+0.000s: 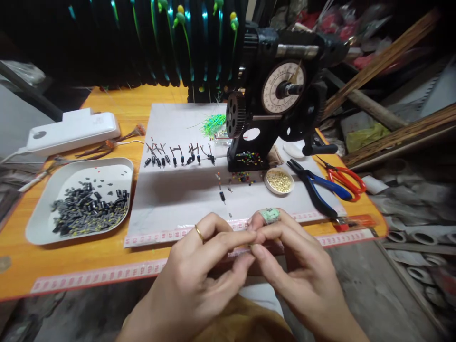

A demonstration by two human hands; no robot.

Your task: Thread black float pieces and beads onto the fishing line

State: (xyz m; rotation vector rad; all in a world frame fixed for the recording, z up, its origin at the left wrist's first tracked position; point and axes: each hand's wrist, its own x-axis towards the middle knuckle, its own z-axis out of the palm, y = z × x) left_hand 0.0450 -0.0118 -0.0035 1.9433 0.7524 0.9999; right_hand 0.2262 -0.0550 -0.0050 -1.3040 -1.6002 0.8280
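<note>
My left hand (208, 266) and my right hand (295, 261) meet fingertip to fingertip just over the near edge of the white board (171, 190). Both are pinched on something too small and hidden to name. A ring is on the left hand, and a green patterned wrap (270, 215) covers a right finger. Beyond the hands lie a single black cylinder piece (223, 196) and scattered coloured beads (244, 177). A row of black pieces with thin stems (175, 161) crosses the board. A small round dish (280, 181) holds gold-coloured bits.
A black machine with a dial (284, 88) stands at the board's back. Blue-handled pliers (313, 183) and red-handled scissors (347, 180) lie right. At left are a white tray (37, 223) of dark pieces and a white device (73, 133). Measuring tape (107, 274) runs along the table edge.
</note>
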